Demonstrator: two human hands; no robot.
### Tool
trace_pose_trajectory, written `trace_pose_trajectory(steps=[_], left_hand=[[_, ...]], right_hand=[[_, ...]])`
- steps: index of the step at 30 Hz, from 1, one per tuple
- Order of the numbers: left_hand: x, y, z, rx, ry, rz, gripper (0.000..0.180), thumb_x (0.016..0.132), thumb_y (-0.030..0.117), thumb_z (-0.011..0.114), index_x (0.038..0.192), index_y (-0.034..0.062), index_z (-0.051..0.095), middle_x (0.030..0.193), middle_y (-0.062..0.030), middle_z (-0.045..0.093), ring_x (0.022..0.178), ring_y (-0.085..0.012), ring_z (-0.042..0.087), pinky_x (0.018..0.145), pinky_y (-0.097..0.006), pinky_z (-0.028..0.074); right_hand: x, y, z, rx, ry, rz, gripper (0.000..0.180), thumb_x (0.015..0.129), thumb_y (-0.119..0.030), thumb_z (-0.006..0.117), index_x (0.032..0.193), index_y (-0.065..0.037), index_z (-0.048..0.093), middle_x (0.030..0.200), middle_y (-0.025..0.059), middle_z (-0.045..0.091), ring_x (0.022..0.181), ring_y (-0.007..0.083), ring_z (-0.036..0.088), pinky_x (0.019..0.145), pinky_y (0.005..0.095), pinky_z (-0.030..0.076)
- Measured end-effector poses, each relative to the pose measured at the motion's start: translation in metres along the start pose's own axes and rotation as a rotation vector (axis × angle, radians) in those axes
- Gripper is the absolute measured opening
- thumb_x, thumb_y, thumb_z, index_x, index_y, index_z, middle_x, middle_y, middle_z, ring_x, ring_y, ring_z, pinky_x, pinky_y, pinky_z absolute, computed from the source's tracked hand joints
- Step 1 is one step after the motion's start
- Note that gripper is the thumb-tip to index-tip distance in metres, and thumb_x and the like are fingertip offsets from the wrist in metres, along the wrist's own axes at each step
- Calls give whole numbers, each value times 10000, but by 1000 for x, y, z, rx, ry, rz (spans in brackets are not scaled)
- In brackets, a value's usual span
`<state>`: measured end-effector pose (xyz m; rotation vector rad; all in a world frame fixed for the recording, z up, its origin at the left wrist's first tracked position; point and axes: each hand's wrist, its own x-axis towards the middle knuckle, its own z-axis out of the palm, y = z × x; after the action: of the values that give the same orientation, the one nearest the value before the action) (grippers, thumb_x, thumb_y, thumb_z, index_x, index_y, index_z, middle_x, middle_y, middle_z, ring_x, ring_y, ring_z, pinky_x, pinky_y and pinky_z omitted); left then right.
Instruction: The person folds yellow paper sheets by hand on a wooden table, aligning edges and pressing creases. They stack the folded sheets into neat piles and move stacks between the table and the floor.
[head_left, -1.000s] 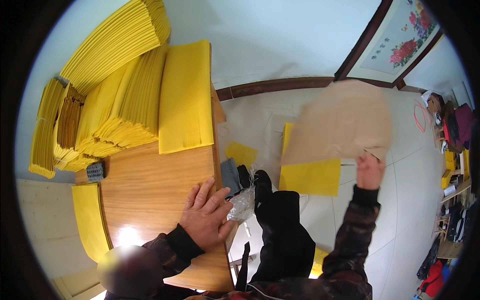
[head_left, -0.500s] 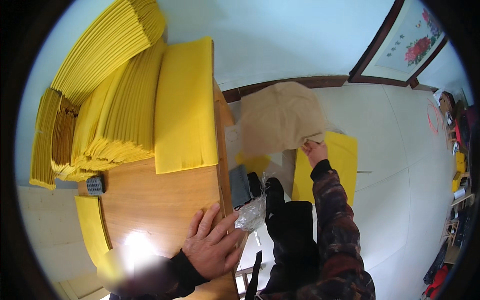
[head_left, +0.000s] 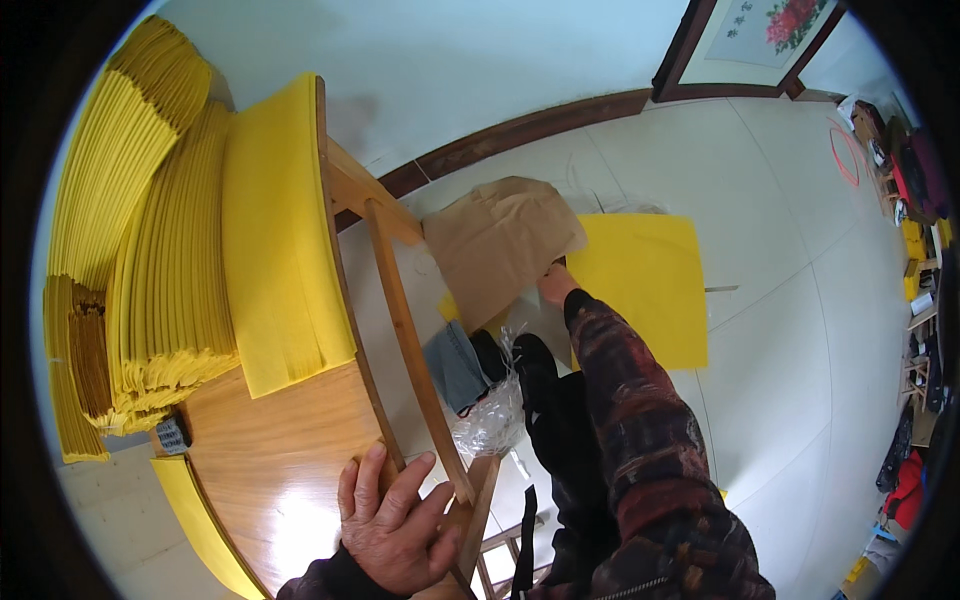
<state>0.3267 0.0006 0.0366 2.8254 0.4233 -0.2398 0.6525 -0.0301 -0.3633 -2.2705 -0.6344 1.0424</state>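
Observation:
My right hand (head_left: 557, 284) reaches down toward the floor, fingers closed on the near edge of a wrinkled brown sheet (head_left: 500, 235) that looks like kraft paper. Part of the grip is hidden. Beside it on the floor lies a flat yellow sheet (head_left: 645, 290), its left part overlapped by the brown one. My left hand (head_left: 395, 525) rests with fingers spread on the edge of a wooden table (head_left: 260, 440), holding nothing. Thick stacks of folded yellow sheets (head_left: 170, 260) stand on the table's far side, with a flat yellow pile (head_left: 280, 240) next to them.
A crumpled clear plastic bundle (head_left: 490, 420) and folded blue-grey cloth (head_left: 455, 365) lie by my foot. A wooden table leg (head_left: 405, 330) stands close to them. A dark patterned block (head_left: 172, 434) sits on the table. Clutter and shelves (head_left: 915, 280) line the right side.
The brown sheet has come down and left with my right hand, uncovering more of the yellow sheet. My view has shifted, and my left hand still rests at the table edge.

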Motion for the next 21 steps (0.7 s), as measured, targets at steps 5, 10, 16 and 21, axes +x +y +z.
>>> trace_pose_trajectory(steps=[5,10,16,21], left_hand=[[0,0,2,3,19,3,314,645,209,642,942,108,665,1260,-115,484,1318,-425,237,1044,-568,188],[-1,-2,1,32,-21,0,336,647,236,616,954,109,669,1261,-122,489,1321,-425,238,1040,-570,195],[-1,-3,2,10,-8,1,357,652,254,605,972,108,667,1258,-128,498,1322,-419,243,1032,-582,202],[-1,-4,2,-2,-5,6,357,661,257,602,979,108,663,1259,-130,498,1323,-424,244,1030,-584,205]], right_hand=[[-27,26,47,-897,-150,-184,402,850,-246,487,1198,-75,594,1341,124,487,1232,334,420,1044,503,232],[-23,45,67,-1514,-238,-182,430,883,-267,425,1239,-76,572,1387,108,443,1317,334,314,1088,529,79],[-26,62,69,-1734,-200,-158,441,898,-280,397,1242,-66,571,1392,108,435,1321,340,310,1086,562,20],[-43,87,52,-1625,-266,-215,432,899,-274,390,1209,-53,595,1340,130,486,1291,366,351,1099,553,22]])
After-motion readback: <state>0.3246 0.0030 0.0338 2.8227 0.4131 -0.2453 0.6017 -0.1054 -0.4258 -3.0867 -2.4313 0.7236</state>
